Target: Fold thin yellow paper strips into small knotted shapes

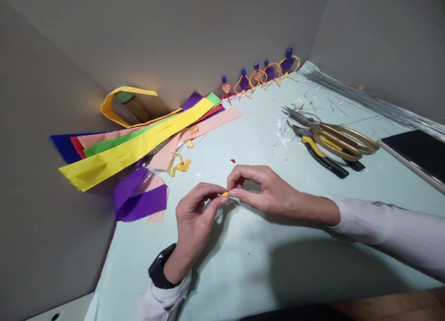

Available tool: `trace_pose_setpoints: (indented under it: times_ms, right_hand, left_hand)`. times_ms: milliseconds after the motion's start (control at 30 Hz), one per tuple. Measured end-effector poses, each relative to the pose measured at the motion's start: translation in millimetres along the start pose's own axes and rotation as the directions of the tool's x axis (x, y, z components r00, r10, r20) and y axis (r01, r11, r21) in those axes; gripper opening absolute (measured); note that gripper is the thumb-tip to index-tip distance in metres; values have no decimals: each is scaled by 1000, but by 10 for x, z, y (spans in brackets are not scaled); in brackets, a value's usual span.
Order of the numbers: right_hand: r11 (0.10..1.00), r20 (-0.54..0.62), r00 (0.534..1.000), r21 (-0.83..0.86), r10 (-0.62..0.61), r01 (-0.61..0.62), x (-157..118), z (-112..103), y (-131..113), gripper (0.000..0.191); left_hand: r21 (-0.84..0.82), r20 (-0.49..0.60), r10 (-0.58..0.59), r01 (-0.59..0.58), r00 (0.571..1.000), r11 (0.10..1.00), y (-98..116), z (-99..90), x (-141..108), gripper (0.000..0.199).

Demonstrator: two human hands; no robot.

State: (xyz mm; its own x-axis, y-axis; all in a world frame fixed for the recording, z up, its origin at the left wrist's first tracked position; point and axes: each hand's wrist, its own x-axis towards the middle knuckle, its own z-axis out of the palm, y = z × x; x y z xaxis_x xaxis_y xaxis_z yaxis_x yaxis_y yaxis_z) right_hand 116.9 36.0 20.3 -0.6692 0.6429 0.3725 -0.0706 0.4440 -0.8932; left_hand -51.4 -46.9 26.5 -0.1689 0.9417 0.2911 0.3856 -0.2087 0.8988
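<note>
A tiny yellow-orange piece, likely crepe paper (225, 194), sits between the fingertips of both hands, above the pale table. My left hand (199, 209), with a black watch (162, 267) on its wrist, pinches it from the left. From the other side my right hand (262, 189) pinches the same piece between thumb and fingers. Most of the piece is hidden by the fingertips. Small yellow paper scraps (181, 165) lie beyond my left hand, beside a folded purple paper strip (146, 205).
Long coloured paper strips (139, 142) lie at the left by the wall. Several small paper figures (257, 75) lean along the back wall. Brass-handled scissors (333, 135) rest over black-and-yellow pliers (323, 158). A phone (417, 154) and silvery wires (368, 100) are at the right.
</note>
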Motion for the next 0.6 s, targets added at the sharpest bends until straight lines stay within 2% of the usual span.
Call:
trace_pose_setpoints:
  times_ms: [100,267,433,533,600]
  right_hand:
    - [999,18,999,27,44,-45,7,1,-13,6]
    - [972,62,981,135,184,-191,16,4,-26,3]
    - [923,95,970,299,223,-241,37,-7,35,8]
    - [834,162,941,436,297,-338,52,-5,63,15]
    - [730,219,905,536,365,-424,49,5,72,20]
  left_hand:
    - [-30,5,-16,16,1000,999,0,-2,-2,8]
    - [-115,5,-163,162,987,980,-23,0,7,8]
    - [-285,18,-261,255,965,924,-63,21,20,15]
    - [-348,46,-281,279,959,895,-76,37,21,18]
    - [-364,63,-283,286,957,886,-82,44,20,19]
